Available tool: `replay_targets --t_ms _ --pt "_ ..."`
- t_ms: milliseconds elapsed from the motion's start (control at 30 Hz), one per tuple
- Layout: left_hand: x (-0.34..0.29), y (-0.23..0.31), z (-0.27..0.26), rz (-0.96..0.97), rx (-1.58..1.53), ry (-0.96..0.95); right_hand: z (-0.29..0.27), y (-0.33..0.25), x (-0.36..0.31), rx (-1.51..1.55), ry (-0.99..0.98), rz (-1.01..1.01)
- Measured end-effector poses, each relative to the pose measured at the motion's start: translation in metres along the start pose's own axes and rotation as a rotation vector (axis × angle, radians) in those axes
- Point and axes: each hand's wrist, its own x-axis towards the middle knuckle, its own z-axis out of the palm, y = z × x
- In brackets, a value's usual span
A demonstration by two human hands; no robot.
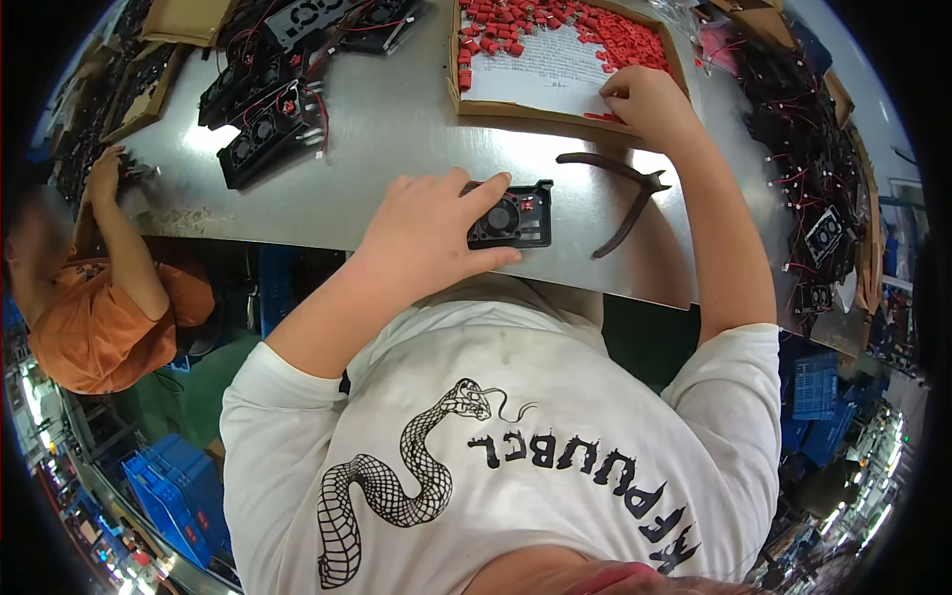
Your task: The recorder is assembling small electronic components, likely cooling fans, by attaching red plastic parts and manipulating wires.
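My left hand (421,223) is closed around the left side of a small black fan housing (536,216), which lies on the metal table near its front edge. A round fan and a small red piece show inside the housing. My right hand (656,107) reaches over the front right of a shallow cardboard tray (526,109), thumb and fingertips pinched together. What it pinches, if anything, is hidden. Small red plastic parts (630,40) lie heaped in the tray around a sheet of printed paper (531,79). Below my right hand, a pair of dark-handled cutting pliers (650,182) lies spread on the table.
Several black fan housings with red wires (260,139) are piled at the far left. More wired fan units (813,178) crowd the right side. A co-worker in an orange shirt (104,322) works at the left. Blue crates (178,496) stand on the floor.
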Motion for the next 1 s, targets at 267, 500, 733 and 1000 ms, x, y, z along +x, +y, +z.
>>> replay_targets --t_ms 267,500,733,1000 --pt "0.0 0.002 0.0 0.018 0.007 -0.001 0.01 -0.109 -0.102 0.313 -0.079 -0.295" --pt "0.001 0.0 0.0 0.015 0.006 -0.032 0.023 -0.108 -0.111 0.256 0.06 -0.287" --pt "-0.001 -0.002 0.002 0.023 0.011 -0.02 0.026 -0.1 -0.105 0.302 0.029 -0.36" --pt "-0.001 -0.002 0.001 0.018 0.011 -0.03 0.034 -0.096 -0.108 0.346 0.027 -0.354"
